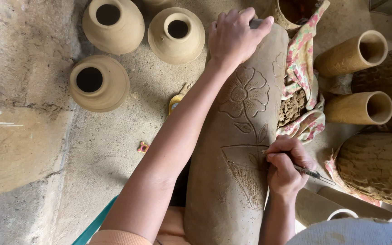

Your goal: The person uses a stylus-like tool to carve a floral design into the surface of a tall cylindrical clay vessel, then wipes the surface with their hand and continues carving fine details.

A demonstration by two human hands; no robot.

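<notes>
nearest, the right hand (pixel 286 169) pinches a thin carving tool (pixel 308 172), its tip on the tall clay vase (pixel 237 149) just left of the fingers. the vase's long axis runs near to far; the left hand (pixel 235 36) grips its far end, fingers curled.

Bare forearms, peach short sleeve at left shoulder, no rings or bracelets visible
</notes>
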